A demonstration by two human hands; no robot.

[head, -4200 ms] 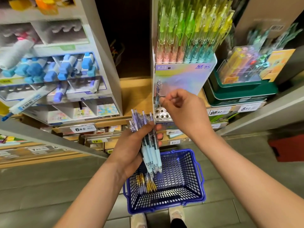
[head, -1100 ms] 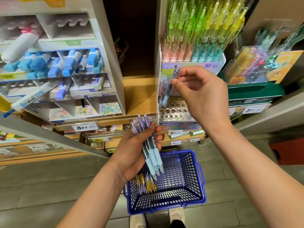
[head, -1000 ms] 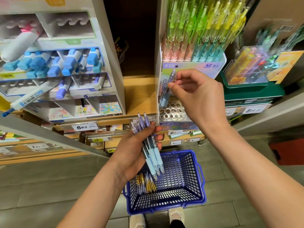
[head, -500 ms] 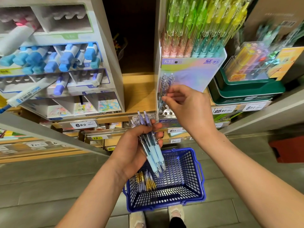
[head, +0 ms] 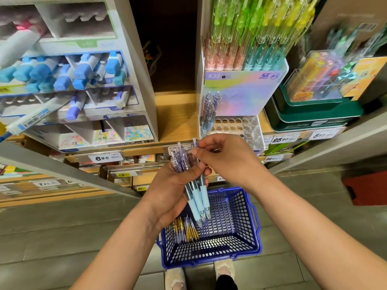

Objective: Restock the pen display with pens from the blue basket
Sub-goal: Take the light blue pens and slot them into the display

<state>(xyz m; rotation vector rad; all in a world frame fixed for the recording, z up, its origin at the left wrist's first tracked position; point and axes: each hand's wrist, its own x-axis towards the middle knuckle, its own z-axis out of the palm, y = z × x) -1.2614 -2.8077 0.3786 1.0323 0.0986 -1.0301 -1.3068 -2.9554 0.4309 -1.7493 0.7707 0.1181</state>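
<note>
My left hand [head: 174, 185] grips a bundle of purple-and-light-blue pens [head: 194, 191], tips pointing down over the blue basket [head: 249, 227] on the floor. My right hand [head: 228, 158] pinches the top of one pen in that bundle. The clear pen display [head: 240, 95] stands on the shelf; its lower holed tray [head: 236, 127] holds three purple pens [head: 209, 111] at its left end, and the upper tier is full of green, yellow, pink and teal pens. More pens with gold parts [head: 185, 229] lie in the basket.
A white rack of blue and purple markers [head: 69, 76] stands to the left on the wooden shelf [head: 176, 116]. Green tins [head: 314, 116] with a clear box of pens sit to the right. Price tags line the shelf edge. My shoes are behind the basket.
My right hand left a pen in the display's lower tray, then dropped back to the bundle and now pinches another pen. My left hand stayed put.
</note>
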